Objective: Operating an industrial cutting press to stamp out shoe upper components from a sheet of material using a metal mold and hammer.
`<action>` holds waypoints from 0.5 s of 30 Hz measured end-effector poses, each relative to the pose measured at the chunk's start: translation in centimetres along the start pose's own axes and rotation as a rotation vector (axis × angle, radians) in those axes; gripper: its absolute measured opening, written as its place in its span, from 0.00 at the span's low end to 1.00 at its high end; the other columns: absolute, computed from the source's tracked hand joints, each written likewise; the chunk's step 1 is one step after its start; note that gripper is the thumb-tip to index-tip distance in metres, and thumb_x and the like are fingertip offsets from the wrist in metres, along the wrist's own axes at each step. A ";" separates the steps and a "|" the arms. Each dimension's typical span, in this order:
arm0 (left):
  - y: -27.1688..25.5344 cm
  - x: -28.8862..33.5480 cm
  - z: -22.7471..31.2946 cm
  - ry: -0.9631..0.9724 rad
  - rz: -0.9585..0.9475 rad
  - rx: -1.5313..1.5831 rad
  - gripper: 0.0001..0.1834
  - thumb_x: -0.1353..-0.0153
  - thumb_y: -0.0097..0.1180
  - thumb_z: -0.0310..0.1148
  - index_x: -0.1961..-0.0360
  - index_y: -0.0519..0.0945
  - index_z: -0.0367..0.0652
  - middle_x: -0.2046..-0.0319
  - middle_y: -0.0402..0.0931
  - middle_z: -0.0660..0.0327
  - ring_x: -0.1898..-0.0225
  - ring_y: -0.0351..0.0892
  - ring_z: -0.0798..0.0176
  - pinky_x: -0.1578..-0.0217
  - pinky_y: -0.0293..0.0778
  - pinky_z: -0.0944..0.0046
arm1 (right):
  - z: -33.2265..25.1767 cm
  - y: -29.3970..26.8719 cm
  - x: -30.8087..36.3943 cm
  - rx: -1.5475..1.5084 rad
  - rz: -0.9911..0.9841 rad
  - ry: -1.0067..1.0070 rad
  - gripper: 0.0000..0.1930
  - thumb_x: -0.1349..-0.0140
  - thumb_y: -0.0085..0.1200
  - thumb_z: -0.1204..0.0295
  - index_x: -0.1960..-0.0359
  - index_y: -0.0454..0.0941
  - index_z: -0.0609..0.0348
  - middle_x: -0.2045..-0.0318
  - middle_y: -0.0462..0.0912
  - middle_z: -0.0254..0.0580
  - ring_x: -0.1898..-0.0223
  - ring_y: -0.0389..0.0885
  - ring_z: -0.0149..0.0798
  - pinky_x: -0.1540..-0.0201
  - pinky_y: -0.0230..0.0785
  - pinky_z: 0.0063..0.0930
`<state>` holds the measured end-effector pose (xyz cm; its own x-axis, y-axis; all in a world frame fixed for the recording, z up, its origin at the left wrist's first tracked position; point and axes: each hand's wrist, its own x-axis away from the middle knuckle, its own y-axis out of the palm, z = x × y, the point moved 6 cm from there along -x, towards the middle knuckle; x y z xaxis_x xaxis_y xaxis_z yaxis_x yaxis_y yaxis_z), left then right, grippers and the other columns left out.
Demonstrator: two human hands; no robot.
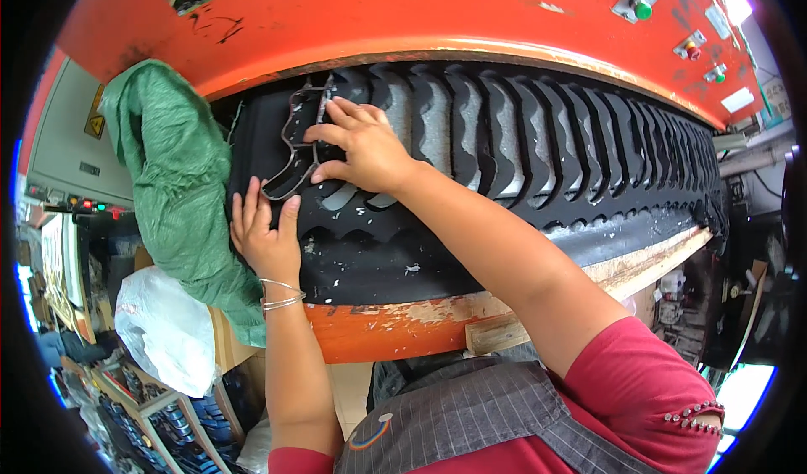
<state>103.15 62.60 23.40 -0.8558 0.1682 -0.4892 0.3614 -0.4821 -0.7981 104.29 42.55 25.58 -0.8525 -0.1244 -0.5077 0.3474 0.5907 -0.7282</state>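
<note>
A metal cutting die [292,144], a thin wavy-edged outline with crossbars, lies at the left end of a thick black sheet [378,264]. My right hand [361,146] grips the die along its right edge and crossbar, with the fingers bent and the thumb near its lower part. Around the lower end of the die, my left hand [266,230] rests with fingers and thumb spread, the fingertips at its rim. To the right of the die, long rows of curved cut-outs run through the sheet, showing a pale surface beneath. Part of the die is hidden under my right fingers.
An orange machine [403,16] spans the far side, with green and red buttons [643,9] at the right. Crumpled green woven cloth [172,171] hangs at the left, above a white plastic bag [164,327]. A worn wooden edge [647,264] borders the near side; shelves [160,415] stand lower left.
</note>
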 end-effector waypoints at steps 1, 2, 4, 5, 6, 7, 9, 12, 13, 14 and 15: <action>0.1 -0.1 0.3 -0.007 -0.013 0.016 0.29 0.43 0.58 0.53 0.49 0.79 0.41 0.41 0.71 0.68 0.35 0.60 0.51 0.36 0.50 0.49 | 0.3 0.0 0.0 -0.009 -0.013 0.005 0.30 0.56 0.64 0.47 0.50 0.76 0.37 0.43 0.71 0.57 0.35 0.60 0.54 0.37 0.51 0.48; 0.3 -0.1 0.5 -0.016 -0.024 0.032 0.29 0.42 0.57 0.53 0.49 0.79 0.41 0.40 0.71 0.67 0.35 0.60 0.51 0.36 0.49 0.49 | 0.5 -0.1 0.1 -0.008 -0.008 0.020 0.30 0.56 0.64 0.47 0.50 0.76 0.37 0.43 0.71 0.57 0.35 0.60 0.54 0.37 0.51 0.48; 0.4 -0.2 0.2 -0.005 -0.029 0.046 0.29 0.42 0.57 0.53 0.49 0.79 0.41 0.40 0.70 0.66 0.34 0.59 0.51 0.35 0.49 0.49 | 0.3 -0.1 -0.1 0.000 -0.018 -0.007 0.29 0.55 0.63 0.47 0.50 0.76 0.40 0.42 0.69 0.57 0.35 0.60 0.55 0.38 0.51 0.49; 0.5 -0.1 0.1 -0.002 -0.029 0.064 0.29 0.42 0.57 0.52 0.49 0.79 0.41 0.40 0.70 0.66 0.34 0.58 0.50 0.35 0.48 0.49 | 0.2 -0.2 0.0 -0.012 -0.031 -0.004 0.29 0.55 0.63 0.47 0.50 0.76 0.40 0.42 0.69 0.58 0.35 0.59 0.54 0.38 0.51 0.49; 0.6 -0.1 0.1 -0.001 -0.026 0.061 0.29 0.42 0.57 0.52 0.49 0.79 0.41 0.40 0.70 0.66 0.34 0.58 0.50 0.35 0.48 0.49 | 0.1 -0.2 0.0 -0.015 -0.028 -0.007 0.29 0.55 0.63 0.47 0.50 0.76 0.40 0.42 0.69 0.58 0.35 0.59 0.54 0.38 0.51 0.49; 0.6 0.0 0.1 -0.001 -0.025 0.062 0.28 0.42 0.57 0.52 0.49 0.79 0.40 0.40 0.70 0.65 0.34 0.58 0.49 0.35 0.48 0.49 | 0.1 -0.2 0.0 -0.019 -0.035 0.002 0.29 0.55 0.63 0.47 0.50 0.76 0.40 0.41 0.68 0.58 0.34 0.59 0.54 0.38 0.51 0.50; 0.3 0.0 0.2 -0.001 -0.011 0.057 0.28 0.42 0.58 0.51 0.50 0.79 0.40 0.41 0.71 0.65 0.35 0.59 0.47 0.36 0.49 0.48 | 0.0 -0.2 0.0 -0.025 -0.063 0.015 0.29 0.54 0.63 0.47 0.49 0.75 0.40 0.40 0.67 0.59 0.34 0.58 0.55 0.37 0.51 0.49; 0.0 0.1 0.0 0.013 0.001 0.030 0.27 0.43 0.59 0.50 0.50 0.79 0.40 0.41 0.71 0.64 0.35 0.60 0.47 0.36 0.51 0.48 | -0.2 -0.2 -0.1 -0.012 -0.051 0.019 0.29 0.53 0.63 0.47 0.49 0.75 0.40 0.40 0.67 0.59 0.34 0.58 0.55 0.37 0.51 0.49; -0.1 0.2 -0.1 0.023 0.006 0.023 0.27 0.43 0.60 0.50 0.50 0.79 0.40 0.41 0.71 0.65 0.36 0.60 0.47 0.37 0.52 0.47 | -0.3 -0.1 0.0 -0.005 -0.062 0.022 0.29 0.52 0.62 0.47 0.48 0.74 0.40 0.39 0.66 0.59 0.34 0.58 0.54 0.36 0.50 0.49; -0.2 0.3 -0.3 0.020 0.013 0.053 0.27 0.44 0.60 0.50 0.49 0.79 0.41 0.41 0.72 0.65 0.36 0.60 0.48 0.37 0.52 0.48 | -0.4 -0.1 -0.1 -0.025 -0.078 0.039 0.30 0.53 0.63 0.49 0.47 0.74 0.38 0.39 0.65 0.59 0.33 0.57 0.56 0.35 0.49 0.51; 0.0 0.2 -0.2 0.008 -0.002 0.051 0.27 0.44 0.60 0.50 0.49 0.79 0.42 0.41 0.72 0.65 0.35 0.60 0.48 0.37 0.51 0.48 | -0.1 0.2 0.0 -0.020 -0.093 0.046 0.31 0.53 0.63 0.48 0.45 0.73 0.37 0.38 0.64 0.60 0.33 0.56 0.56 0.35 0.48 0.51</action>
<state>103.02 62.82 23.22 -0.8532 0.1761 -0.4909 0.3405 -0.5249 -0.7801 104.29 42.70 25.48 -0.8981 -0.1430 -0.4159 0.2582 0.5941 -0.7618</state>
